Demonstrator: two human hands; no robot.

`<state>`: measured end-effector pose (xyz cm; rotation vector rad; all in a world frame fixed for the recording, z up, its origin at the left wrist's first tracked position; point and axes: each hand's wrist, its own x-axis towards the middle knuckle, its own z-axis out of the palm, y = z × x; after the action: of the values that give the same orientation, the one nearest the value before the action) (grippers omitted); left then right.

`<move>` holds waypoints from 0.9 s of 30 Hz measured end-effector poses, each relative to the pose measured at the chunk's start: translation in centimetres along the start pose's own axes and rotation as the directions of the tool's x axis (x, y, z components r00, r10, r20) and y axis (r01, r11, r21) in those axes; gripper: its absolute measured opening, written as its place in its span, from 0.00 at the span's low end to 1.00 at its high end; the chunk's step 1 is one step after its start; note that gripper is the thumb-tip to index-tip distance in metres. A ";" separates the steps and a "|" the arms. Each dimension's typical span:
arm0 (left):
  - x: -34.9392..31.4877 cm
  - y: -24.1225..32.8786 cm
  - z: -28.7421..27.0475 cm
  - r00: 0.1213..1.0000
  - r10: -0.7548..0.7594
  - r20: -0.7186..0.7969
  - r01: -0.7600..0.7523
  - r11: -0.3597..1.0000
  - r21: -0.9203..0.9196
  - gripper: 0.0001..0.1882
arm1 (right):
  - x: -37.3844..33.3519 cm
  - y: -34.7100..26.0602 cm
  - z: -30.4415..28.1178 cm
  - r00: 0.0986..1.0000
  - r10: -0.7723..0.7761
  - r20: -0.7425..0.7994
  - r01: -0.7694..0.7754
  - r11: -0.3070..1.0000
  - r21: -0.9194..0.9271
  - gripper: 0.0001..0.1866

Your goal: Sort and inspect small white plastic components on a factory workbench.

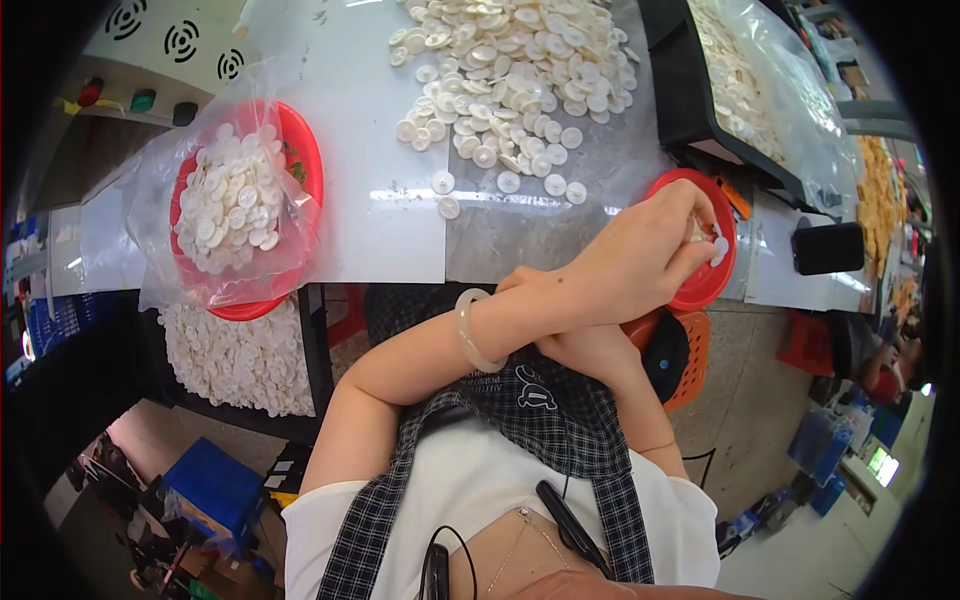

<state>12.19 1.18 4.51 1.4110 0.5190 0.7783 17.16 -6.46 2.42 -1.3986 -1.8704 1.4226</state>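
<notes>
My left arm, with a pale bangle on its wrist, crosses over my right forearm. At its end my left hand [640,245] is over a red bowl [712,280] on the right, its fingers closed in a pinch on a small white disc [720,248]. Beneath the left forearm lies my right hand [590,350], near the table's front edge; most of its fingers are hidden. A heap of round white discs [510,90], many with a small raised centre, spreads over the table. Several loose discs lie along its near side.
At left, a red basin [312,150] holds a clear bag of discs [235,200]. A black bin of discs [240,355] sits below it. A black tray [690,110], a dark phone [828,248] and an orange stool [692,365] are on the right.
</notes>
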 end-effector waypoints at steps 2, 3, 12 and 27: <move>0.1 0.3 0.3 0.976 0.199 -0.094 -0.184 0.972 0.143 0.09 | -0.6 1.6 0.0 0.999 -0.043 -0.030 0.042 0.999 -0.022 0.20; -0.1 0.5 0.0 0.976 0.196 -0.097 -0.181 0.972 0.148 0.09 | -0.9 3.1 0.4 0.991 -0.058 -0.120 0.059 0.998 0.008 0.18; -7.3 1.0 -11.2 0.806 0.095 -0.584 0.098 0.952 0.290 0.06 | 4.3 0.9 -4.1 0.738 -0.203 -0.644 -0.095 0.913 -0.396 0.07; -8.2 -0.9 -13.9 0.894 0.121 -0.431 0.276 0.608 0.744 0.08 | 5.1 1.2 -3.3 0.778 -0.193 -0.598 -0.132 0.880 -0.456 0.11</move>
<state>-3.25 4.39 1.02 2.0153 1.4280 0.8349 18.17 -0.39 1.43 -1.7686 -1.8002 0.3472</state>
